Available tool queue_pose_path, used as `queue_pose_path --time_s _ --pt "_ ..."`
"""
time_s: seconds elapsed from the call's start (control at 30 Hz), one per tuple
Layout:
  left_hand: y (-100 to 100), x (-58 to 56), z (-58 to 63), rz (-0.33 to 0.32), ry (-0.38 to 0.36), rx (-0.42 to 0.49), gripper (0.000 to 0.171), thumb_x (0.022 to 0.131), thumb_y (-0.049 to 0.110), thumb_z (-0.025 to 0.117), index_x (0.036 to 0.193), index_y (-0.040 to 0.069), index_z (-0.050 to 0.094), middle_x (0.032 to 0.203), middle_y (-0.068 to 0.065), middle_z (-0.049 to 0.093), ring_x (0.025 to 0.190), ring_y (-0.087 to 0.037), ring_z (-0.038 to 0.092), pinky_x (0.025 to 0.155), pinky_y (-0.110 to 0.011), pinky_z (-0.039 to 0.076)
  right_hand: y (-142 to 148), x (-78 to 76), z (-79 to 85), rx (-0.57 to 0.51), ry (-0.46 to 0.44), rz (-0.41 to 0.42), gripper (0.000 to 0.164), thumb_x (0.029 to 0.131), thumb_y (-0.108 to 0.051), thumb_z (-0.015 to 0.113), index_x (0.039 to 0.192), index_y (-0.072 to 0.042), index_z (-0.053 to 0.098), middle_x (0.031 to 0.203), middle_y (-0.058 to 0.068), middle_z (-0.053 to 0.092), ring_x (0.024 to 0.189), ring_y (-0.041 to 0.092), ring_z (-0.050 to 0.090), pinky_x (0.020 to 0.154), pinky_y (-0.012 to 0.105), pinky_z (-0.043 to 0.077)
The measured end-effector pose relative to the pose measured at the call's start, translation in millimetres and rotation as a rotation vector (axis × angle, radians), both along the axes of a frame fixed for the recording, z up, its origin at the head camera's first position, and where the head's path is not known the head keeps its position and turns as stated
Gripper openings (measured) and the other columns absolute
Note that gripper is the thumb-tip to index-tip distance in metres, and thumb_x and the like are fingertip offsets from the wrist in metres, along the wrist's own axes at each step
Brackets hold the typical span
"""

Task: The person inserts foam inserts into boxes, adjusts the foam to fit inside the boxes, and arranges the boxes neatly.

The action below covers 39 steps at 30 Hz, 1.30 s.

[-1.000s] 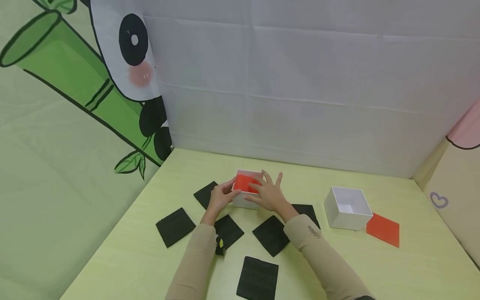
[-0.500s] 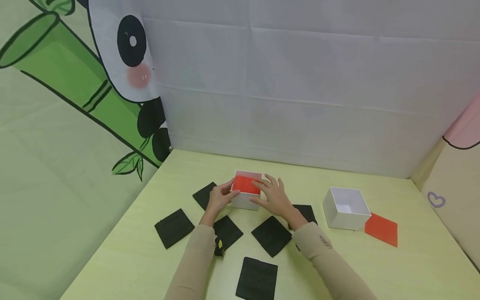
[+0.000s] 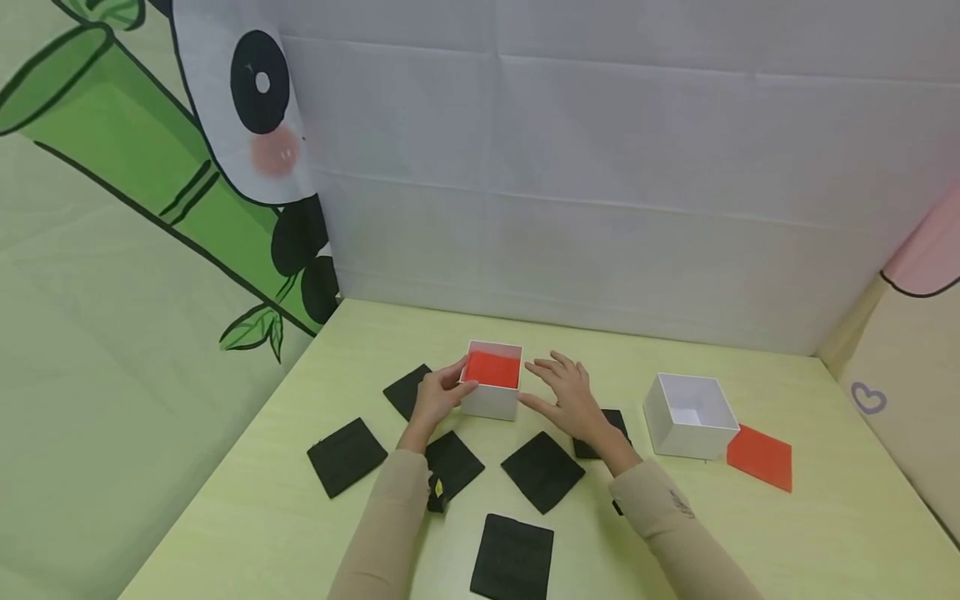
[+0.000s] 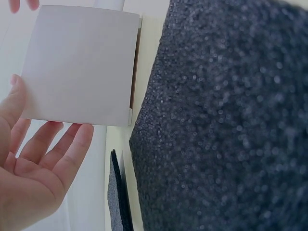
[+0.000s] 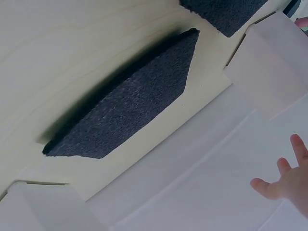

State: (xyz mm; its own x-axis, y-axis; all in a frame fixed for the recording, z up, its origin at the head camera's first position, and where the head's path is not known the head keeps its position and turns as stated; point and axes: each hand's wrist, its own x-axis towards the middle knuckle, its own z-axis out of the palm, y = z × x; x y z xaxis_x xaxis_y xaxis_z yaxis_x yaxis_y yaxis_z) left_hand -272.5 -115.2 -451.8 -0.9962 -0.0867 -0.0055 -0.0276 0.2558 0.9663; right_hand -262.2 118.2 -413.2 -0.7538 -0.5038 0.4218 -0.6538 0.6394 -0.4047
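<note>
My left hand [image 3: 437, 400] holds an open-topped white box [image 3: 489, 403] at its left side, thumb at the near rim corner and fingers along the side. In the left wrist view this hand's fingers [image 4: 72, 154] lie against the box wall [image 4: 82, 65]. A red square piece [image 3: 492, 369] lies inside the box, with the white inner walls showing above it. My right hand [image 3: 567, 397] is just right of the box, apart from it, fingers spread and holding nothing. The right wrist view shows this hand [image 5: 292, 185] with the box [image 5: 272, 72] beyond it.
A second white box [image 3: 693, 443] stands open-topped at the right, with a red square [image 3: 761, 458] beside it. Several flat black foam-like squares lie around the arms, including one at left [image 3: 347, 457], one in the middle [image 3: 543, 472] and one near the front [image 3: 513, 557].
My right hand has withdrawn from the red piece inside the box and moved right, off the box. The red piece now shows uncovered. The left hand keeps its hold on the box.
</note>
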Motion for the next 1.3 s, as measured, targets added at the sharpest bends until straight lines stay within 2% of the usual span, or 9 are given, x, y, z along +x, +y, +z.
queue_pose_path --time_s 0.33,0.7,1.0,1.3 --pt "-0.8 0.7 -0.1 0.005 -0.01 0.002 0.051 0.079 0.02 0.069 0.127 0.023 0.052 0.123 -0.006 0.054 0.103 -0.021 0.055 0.072 -0.033 0.05 17.2 11.2 2.3 -0.054 -0.005 0.014 0.055 0.082 -0.034 0.062 0.126 -0.005 0.05 0.124 0.016 0.049 0.125 0.035 0.026 0.094 0.062 0.013" --pt "-0.6 1.5 0.9 0.002 -0.007 -0.001 0.05 0.08 0.021 0.068 0.127 0.022 0.052 0.123 -0.007 0.054 0.103 -0.021 0.055 0.072 -0.033 0.05 38.3 18.5 -3.1 -0.109 0.014 0.027 0.054 0.082 -0.033 0.063 0.125 -0.002 0.051 0.124 0.016 0.049 0.125 0.035 0.027 0.094 0.061 0.013" --pt "0.3 2.6 1.4 -0.003 0.005 0.006 0.05 0.08 0.02 0.068 0.128 0.021 0.052 0.122 -0.007 0.054 0.104 -0.021 0.055 0.072 -0.034 0.05 54.9 26.0 -7.4 -0.136 0.069 0.05 0.05 0.081 -0.026 0.065 0.121 0.001 0.053 0.12 0.019 0.051 0.121 0.039 0.03 0.091 0.063 0.016" --pt "0.9 3.0 1.5 -0.005 0.013 -0.008 0.051 0.08 0.022 0.068 0.128 0.022 0.051 0.122 -0.006 0.054 0.102 -0.02 0.056 0.069 -0.031 0.049 74.9 35.2 -11.1 -0.165 0.049 0.038 0.05 0.08 -0.022 0.066 0.122 0.002 0.052 0.121 0.019 0.05 0.122 0.039 0.029 0.091 0.062 0.019"
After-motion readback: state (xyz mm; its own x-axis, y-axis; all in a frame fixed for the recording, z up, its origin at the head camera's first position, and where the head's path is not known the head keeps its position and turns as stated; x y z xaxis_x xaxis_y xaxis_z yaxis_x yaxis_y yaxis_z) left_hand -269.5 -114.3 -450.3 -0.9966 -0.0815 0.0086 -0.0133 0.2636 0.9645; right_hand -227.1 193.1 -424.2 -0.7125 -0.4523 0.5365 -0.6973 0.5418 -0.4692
